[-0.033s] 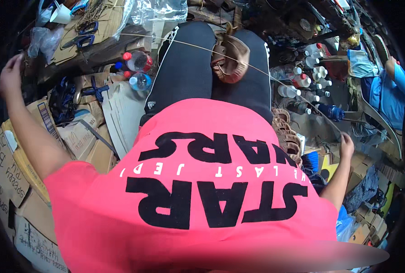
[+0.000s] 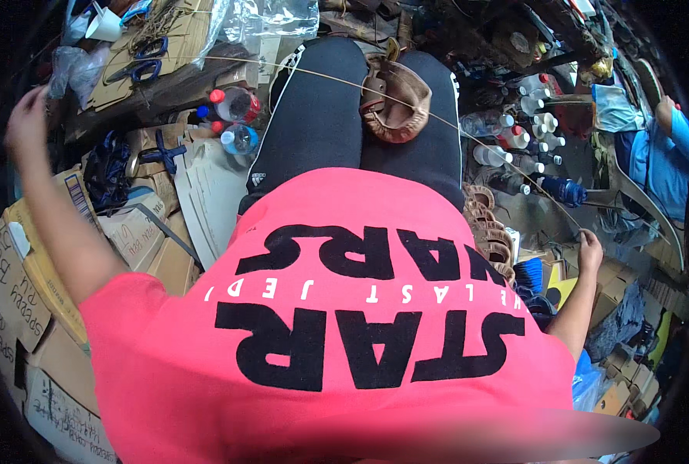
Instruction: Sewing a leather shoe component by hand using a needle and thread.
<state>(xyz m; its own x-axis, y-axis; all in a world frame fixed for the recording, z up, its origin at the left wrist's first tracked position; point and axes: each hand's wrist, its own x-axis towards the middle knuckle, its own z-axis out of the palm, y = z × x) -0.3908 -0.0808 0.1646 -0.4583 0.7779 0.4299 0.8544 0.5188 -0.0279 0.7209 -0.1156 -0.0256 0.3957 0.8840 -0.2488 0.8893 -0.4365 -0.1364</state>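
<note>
A brown leather shoe upper (image 2: 401, 108) with a gathered edge is held between my knees. A long pale thread (image 2: 306, 69) runs taut from it to both sides. My right hand (image 2: 589, 251), out at the right, pinches the thread's end between the fingertips. Far out at the left, my left hand (image 2: 29, 127) is raised with its fingers pressed together, slightly blurred. The thread stretches toward it, though its last stretch is hard to see against the clutter.
Blue-handled scissors (image 2: 147, 69) lie on cardboard at the far left. Plastic bottles (image 2: 507, 139) stand right of my legs, near a row of brown shoe uppers (image 2: 487, 224). Marked cardboard boxes (image 2: 19, 286) crowd the left. Another person's blue-clothed arm (image 2: 681, 131) shows at the right.
My left hand has shifted slightly right and up. The shoe upper has moved a little right, and its opening shows wider. My right hand is almost where it was.
</note>
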